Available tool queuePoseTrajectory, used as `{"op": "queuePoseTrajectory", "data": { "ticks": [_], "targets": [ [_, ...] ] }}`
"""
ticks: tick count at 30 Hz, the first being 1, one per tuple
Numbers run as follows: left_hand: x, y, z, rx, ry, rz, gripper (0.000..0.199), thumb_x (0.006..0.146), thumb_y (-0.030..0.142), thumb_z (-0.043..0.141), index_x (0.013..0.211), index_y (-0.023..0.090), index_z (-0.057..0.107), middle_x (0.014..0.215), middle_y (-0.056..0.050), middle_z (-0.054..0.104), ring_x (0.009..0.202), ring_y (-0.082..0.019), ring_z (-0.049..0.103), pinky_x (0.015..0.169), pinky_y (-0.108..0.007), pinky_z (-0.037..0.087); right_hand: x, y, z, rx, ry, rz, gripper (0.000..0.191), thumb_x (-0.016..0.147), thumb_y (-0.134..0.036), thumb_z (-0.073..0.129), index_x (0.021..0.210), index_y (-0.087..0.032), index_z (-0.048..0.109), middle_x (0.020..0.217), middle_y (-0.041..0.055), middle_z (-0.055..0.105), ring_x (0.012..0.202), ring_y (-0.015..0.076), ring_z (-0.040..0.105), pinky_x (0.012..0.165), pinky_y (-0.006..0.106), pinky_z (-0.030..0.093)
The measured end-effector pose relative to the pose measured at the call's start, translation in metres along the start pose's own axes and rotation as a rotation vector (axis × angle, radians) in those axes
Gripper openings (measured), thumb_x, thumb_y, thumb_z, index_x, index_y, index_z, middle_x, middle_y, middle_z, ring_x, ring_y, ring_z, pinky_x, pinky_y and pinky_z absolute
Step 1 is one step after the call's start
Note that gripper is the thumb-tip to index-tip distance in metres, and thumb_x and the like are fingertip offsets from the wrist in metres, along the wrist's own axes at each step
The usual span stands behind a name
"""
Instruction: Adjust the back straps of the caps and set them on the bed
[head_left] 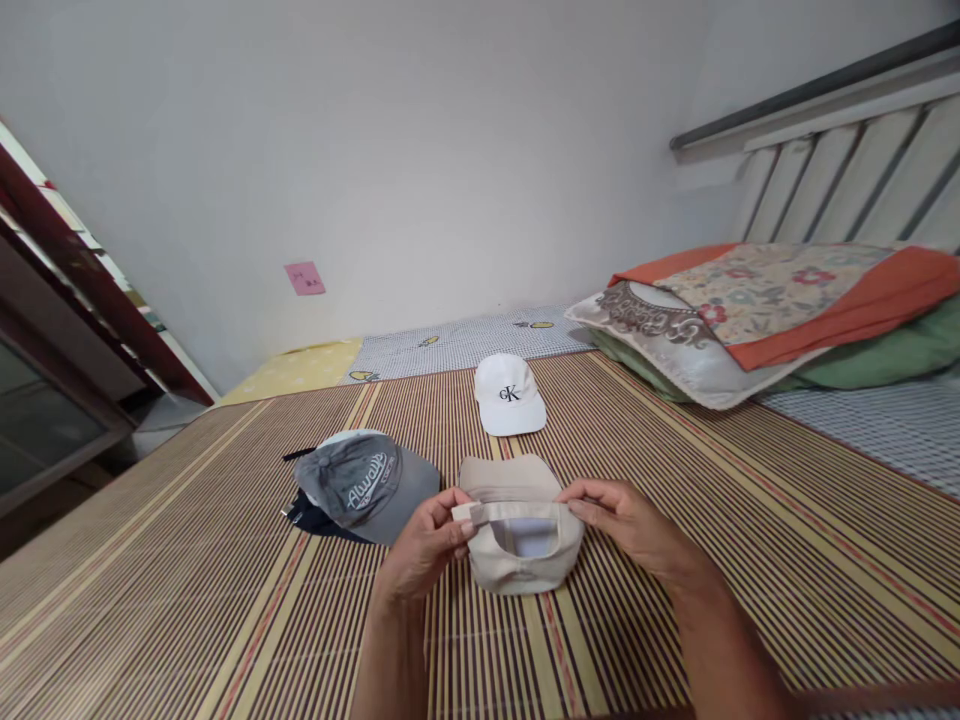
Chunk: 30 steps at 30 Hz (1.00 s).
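A beige cap point(525, 575) rests on the striped bamboo mat point(300, 640), its back opening facing me and its brim pointing away. My left hand point(431, 540) pinches the left end of the cap's back strap. The right end of the strap is between the thumb and fingers of my right hand point(626, 520). Left of my hands lies a grey cap point(375, 485) with lettering, on top of a dark cap point(319, 518). Beyond the beige cap sits a white cap point(510, 395) with black letters, its brim toward me.
Pillows point(787, 300) with an orange and floral cover are piled at the right, near a railing point(847, 150). A checked sheet point(465, 340) runs along the wall. A pink paper point(304, 278) is on the wall, and a dark-framed cabinet point(52, 400) stands far left.
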<state>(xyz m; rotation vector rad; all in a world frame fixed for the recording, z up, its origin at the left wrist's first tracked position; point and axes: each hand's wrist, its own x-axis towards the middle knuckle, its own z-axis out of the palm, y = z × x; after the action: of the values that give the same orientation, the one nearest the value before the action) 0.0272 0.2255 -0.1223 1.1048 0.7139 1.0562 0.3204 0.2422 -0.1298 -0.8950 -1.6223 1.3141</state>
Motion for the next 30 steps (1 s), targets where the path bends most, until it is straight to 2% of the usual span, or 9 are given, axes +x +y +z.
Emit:
{"op": "queuePoseTrajectory", "data": {
  "ticks": [10, 17, 21, 25, 30],
  "targets": [
    [-0.0011, 0.0001, 0.0032, -0.005, -0.006, 0.013, 0.038, 0.077, 0.043, 0.087, 0.081, 0.016, 0.061, 0.061, 0.008, 0.047, 0.05, -0.004, 0.031, 0.05, -0.02, 0.021, -0.0014, -0.0004, 0.0008, 0.014, 0.029, 0.006, 0.021, 0.089, -0.044, 0.073, 0.093, -0.024, 0.078, 0.09, 0.0013, 0.074, 0.088, 0.0204, 0.064, 0.082, 0.031, 0.047],
    [-0.0013, 0.0014, 0.0042, 0.004, -0.007, -0.003, 0.043, 0.066, 0.037, 0.094, 0.083, 0.017, 0.06, 0.065, 0.007, 0.052, 0.055, -0.005, 0.036, 0.053, -0.02, 0.024, -0.0003, 0.0003, 0.0019, 0.009, 0.04, 0.013, 0.023, 0.089, -0.045, 0.073, 0.093, -0.023, 0.078, 0.09, 0.0014, 0.073, 0.087, 0.0204, 0.064, 0.082, 0.031, 0.046],
    [-0.0013, 0.002, 0.0051, 0.009, -0.016, 0.005, 0.049, 0.067, 0.05, 0.092, 0.084, 0.016, 0.06, 0.066, 0.006, 0.052, 0.056, -0.006, 0.037, 0.054, -0.021, 0.025, 0.0001, -0.003, 0.0033, -0.002, 0.042, 0.003, 0.022, 0.088, -0.044, 0.073, 0.091, -0.023, 0.078, 0.088, 0.0014, 0.073, 0.086, 0.0202, 0.064, 0.081, 0.032, 0.046],
    [-0.0007, 0.0023, 0.0074, 0.09, 0.022, -0.016, 0.047, 0.069, 0.048, 0.092, 0.083, 0.017, 0.059, 0.067, 0.006, 0.051, 0.058, -0.007, 0.039, 0.055, -0.022, 0.026, 0.0001, -0.0053, 0.0037, -0.026, 0.046, -0.002, 0.021, 0.088, -0.043, 0.071, 0.092, -0.023, 0.078, 0.089, 0.0018, 0.073, 0.086, 0.0206, 0.064, 0.08, 0.032, 0.046],
    [0.0008, 0.0025, 0.0087, 0.117, 0.016, 0.008, 0.042, 0.079, 0.05, 0.084, 0.08, 0.017, 0.058, 0.064, 0.007, 0.045, 0.057, -0.007, 0.032, 0.054, -0.023, 0.022, 0.0006, -0.0029, 0.0029, -0.036, 0.038, -0.009, 0.022, 0.088, -0.043, 0.071, 0.093, -0.023, 0.079, 0.089, 0.0023, 0.074, 0.086, 0.0206, 0.064, 0.081, 0.032, 0.047]
  ]
}}
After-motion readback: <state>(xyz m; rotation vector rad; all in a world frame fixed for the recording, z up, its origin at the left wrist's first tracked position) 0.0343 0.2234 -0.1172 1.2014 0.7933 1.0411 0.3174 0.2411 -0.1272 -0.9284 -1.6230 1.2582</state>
